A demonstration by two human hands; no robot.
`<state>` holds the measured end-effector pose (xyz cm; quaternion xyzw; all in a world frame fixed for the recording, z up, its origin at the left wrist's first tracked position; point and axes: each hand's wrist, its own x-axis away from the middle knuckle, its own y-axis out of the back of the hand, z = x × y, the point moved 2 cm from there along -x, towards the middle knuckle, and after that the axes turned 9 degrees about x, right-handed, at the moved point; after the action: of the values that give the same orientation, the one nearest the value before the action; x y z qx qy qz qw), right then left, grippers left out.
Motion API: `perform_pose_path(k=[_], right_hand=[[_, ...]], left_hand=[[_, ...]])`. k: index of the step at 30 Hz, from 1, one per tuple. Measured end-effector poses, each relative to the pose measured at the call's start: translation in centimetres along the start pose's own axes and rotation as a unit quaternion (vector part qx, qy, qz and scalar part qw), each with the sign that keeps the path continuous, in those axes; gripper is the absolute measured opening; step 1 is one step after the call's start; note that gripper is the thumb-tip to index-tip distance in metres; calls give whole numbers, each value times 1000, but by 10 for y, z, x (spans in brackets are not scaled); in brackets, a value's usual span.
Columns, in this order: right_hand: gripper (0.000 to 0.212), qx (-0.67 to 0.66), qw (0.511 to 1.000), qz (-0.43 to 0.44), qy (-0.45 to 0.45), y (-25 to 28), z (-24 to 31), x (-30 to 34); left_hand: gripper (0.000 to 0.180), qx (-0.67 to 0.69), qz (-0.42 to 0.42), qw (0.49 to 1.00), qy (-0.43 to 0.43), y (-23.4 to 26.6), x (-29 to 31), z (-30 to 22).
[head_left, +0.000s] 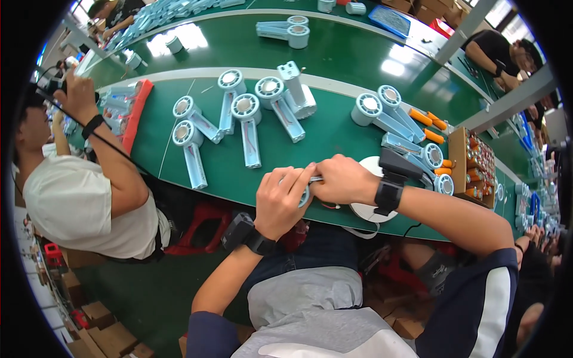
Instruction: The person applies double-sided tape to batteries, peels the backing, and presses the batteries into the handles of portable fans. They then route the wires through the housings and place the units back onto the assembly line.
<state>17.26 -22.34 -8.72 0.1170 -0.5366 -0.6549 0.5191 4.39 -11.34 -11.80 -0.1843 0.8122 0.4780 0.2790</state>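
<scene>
Both my hands meet at the near edge of the green table [334,128]. My left hand [282,200] and my right hand [341,179] together grip one light blue handheld fan body [306,194], mostly hidden between the fingers. Red wires hang just under it. A white round disc [369,210] lies under my right wrist. Several light blue fan bodies [246,122] with round heads lie in a row on the table beyond my hands.
More fan bodies [382,113] and orange cylindrical cells [430,122] lie at right, next to a cardboard box [471,167] full of cells. A person in a white shirt [77,197] works at left beside a red tray [134,116]. Other people sit at the far right.
</scene>
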Motion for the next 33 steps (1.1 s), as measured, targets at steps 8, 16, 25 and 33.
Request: perform_pose_path(k=[8,16,25,33], right_hand=[[28,-41,999,-22,-25,4,6,9],[33,135,943,-138,272,13,-8,36],[32,300,905,-54,296,31,-8,16],[20,264,863,-119,414,32,-2,-3]], left_hand=[[57,28,14,999,6,5,0,4],[75,100,69,992,41,4,-9,20],[82,124,81,988,38,1,-15,26],[68,91,97,989,70,5,-18,21]])
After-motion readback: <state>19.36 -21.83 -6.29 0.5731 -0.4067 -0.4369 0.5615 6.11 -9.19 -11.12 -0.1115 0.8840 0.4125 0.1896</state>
